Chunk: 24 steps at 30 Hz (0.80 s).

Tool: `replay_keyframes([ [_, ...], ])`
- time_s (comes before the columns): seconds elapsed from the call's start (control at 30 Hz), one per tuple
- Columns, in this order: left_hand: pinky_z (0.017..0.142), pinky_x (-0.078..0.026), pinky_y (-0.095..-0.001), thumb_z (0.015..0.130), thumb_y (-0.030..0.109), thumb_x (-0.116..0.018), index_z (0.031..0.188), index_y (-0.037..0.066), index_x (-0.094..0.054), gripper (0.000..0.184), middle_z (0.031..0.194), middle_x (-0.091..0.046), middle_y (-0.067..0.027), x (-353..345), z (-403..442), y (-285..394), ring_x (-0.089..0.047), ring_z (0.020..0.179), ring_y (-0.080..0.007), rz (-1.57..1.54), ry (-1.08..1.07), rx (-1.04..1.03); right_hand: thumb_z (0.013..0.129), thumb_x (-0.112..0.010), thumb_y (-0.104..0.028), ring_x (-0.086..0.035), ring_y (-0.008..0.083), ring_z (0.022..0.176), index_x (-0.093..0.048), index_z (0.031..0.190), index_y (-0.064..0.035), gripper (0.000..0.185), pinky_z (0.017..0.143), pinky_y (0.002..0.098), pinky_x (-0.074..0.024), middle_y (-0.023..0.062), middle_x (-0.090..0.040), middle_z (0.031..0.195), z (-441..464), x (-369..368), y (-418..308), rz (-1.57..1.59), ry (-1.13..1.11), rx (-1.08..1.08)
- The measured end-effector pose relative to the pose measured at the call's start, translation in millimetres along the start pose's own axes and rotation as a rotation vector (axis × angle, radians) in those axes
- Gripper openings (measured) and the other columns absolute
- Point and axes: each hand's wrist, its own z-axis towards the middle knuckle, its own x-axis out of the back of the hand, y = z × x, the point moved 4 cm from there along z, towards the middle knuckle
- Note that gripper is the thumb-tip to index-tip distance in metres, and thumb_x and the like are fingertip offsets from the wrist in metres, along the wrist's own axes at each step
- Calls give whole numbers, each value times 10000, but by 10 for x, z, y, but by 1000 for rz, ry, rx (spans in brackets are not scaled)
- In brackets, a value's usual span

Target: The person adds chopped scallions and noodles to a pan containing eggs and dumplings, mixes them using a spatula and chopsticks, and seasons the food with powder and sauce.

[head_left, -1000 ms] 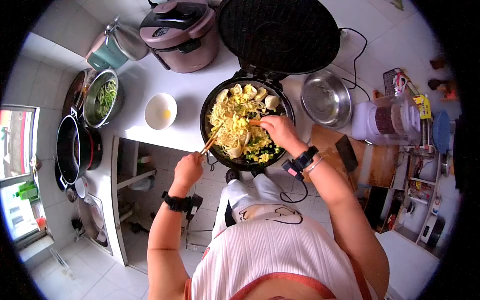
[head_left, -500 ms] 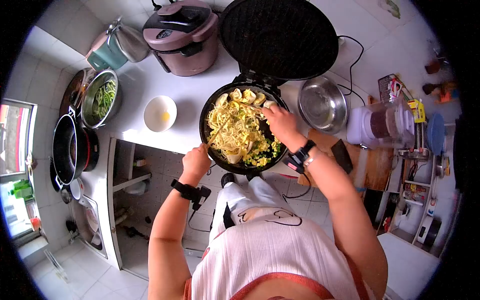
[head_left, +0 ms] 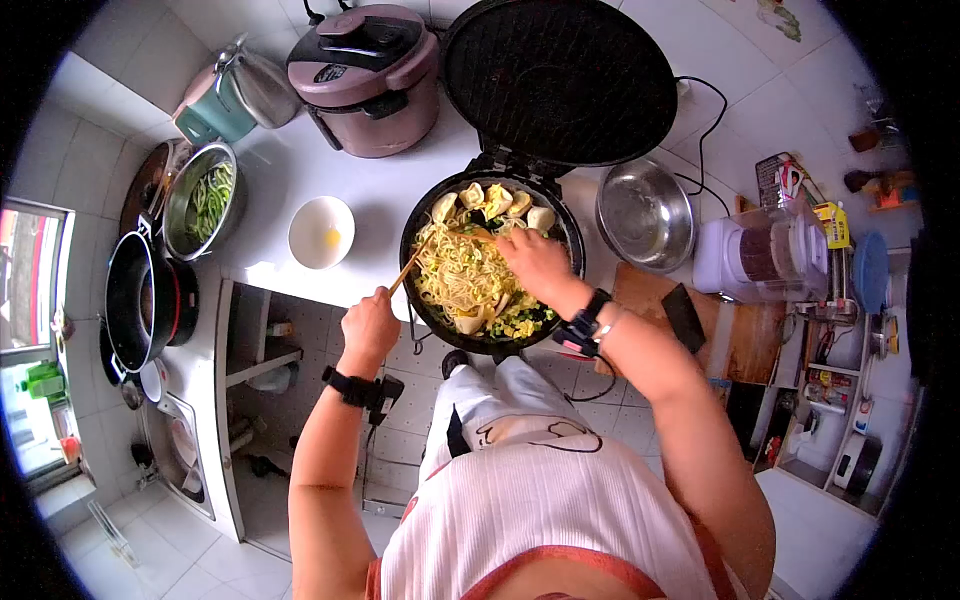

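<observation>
A round black electric pan (head_left: pixel 412 318) with its ridged lid (head_left: pixel 560 80) raised holds noodles (head_left: pixel 460 275), dumplings and chopped greens. Beside the pan's left rim, my left hand (head_left: pixel 370 325) is closed on chopsticks (head_left: pixel 408 268), whose tips reach into the noodles. Over the right part of the pan is my right hand (head_left: pixel 540 262), its fingers closed round a wooden spatula (head_left: pixel 478 236) lying across the noodles. Part of the spatula is hidden by that hand.
Left of the pan stand a white bowl (head_left: pixel 321 232) and a metal bowl of green vegetables (head_left: pixel 208 202). A pink pressure cooker (head_left: pixel 365 85) is behind. On the right are a steel basin (head_left: pixel 646 215), a cutting board (head_left: pixel 752 335) and a knife (head_left: pixel 684 318).
My right hand has moved left over the noodles with the spatula. The left hand has drawn slightly down and left with the chopsticks, and noodles have spread towards the pan's lower right.
</observation>
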Motion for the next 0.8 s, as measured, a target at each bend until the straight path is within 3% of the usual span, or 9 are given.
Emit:
replay_keyframes([
  [0.2, 584, -502, -432, 815, 119, -438, 905, 45, -545, 159, 719, -622, -167, -32, -61, 110, -623, 681, -346, 72, -125, -113, 744, -518, -89, -545, 187, 748, -549, 973, -16, 242, 509, 249, -505, 60, -499, 806, -411, 116, -131, 47, -4, 144],
  [0.27, 591, -503, -432, 813, 120, -440, 909, 44, -547, 163, 725, -622, -172, 3, -112, 40, -622, 688, -350, 23, -118, -70, 784, -483, -72, -555, 217, 749, -568, 994, -62, 227, 598, 309, -505, 48, -506, 818, -633, 287, 135, 149, -32, -52],
  [0.33, 618, -506, -432, 812, 127, -445, 916, 38, -546, 171, 752, -624, -186, 75, -121, -16, -621, 711, -358, 24, -122, 16, 803, -499, -90, -578, 282, 671, -601, 1006, -96, 227, 559, 379, -444, 111, -565, 753, -754, 415, 493, 391, -80, -390],
  [0.37, 618, -506, -432, 812, 127, -445, 916, 38, -546, 171, 752, -624, -186, 49, -95, -61, -621, 711, -358, 25, -122, 15, 826, -515, -116, -575, 248, 595, -619, 1009, -72, 215, 536, 368, -430, 110, -602, 708, -903, 197, 734, 524, 23, -514],
  [0.47, 660, -502, -439, 834, 155, -434, 924, 37, -562, 196, 782, -624, -194, -73, 40, -128, -618, 748, -358, 10, -164, 18, 813, -549, -138, -571, 264, 571, -634, 1001, -78, 214, 521, 349, -438, 130, -628, 725, -977, -184, 1196, 699, -150, -720],
  [0.53, 680, -497, -441, 830, 159, -442, 918, 37, -566, 195, 794, -623, -196, -205, 169, -71, -613, 769, -361, -76, -196, -1, 824, -557, -127, -483, 138, 444, -623, 990, -12, 212, 401, 253, -357, 75, -587, 630, -1008, -516, 1265, 1237, -406, -1017],
  [0.63, 723, -475, -450, 830, 191, -457, 889, 34, -568, 202, 837, -617, -206, -443, 313, 30, -591, 812, -380, -224, -211, -125, 836, -567, -129, -381, 38, 417, -616, 973, 23, 211, 351, 188, -260, 26, -543, 609, -807, -691, 1016, 1586, -468, -1025],
  [0.73, 706, -462, -463, 844, 224, -454, 849, 27, -572, 230, 819, -604, -222, -490, 354, 104, -571, 779, -409, -398, -200, -168, 845, -554, -112, -359, 36, 403, -623, 983, -2, 189, 350, 186, -236, 22, -543, 602, -576, -868, 732, 1655, -445, -982],
  [0.8, 702, -462, -464, 844, 214, -452, 846, 27, -574, 224, 809, -606, -217, -425, 286, 57, -574, 771, -406, -382, -187, -154, 829, -571, -119, -482, 84, 458, -634, 961, 0, 189, 436, 233, -372, 50, -607, 672, -457, -866, 669, 1436, -349, -743],
])
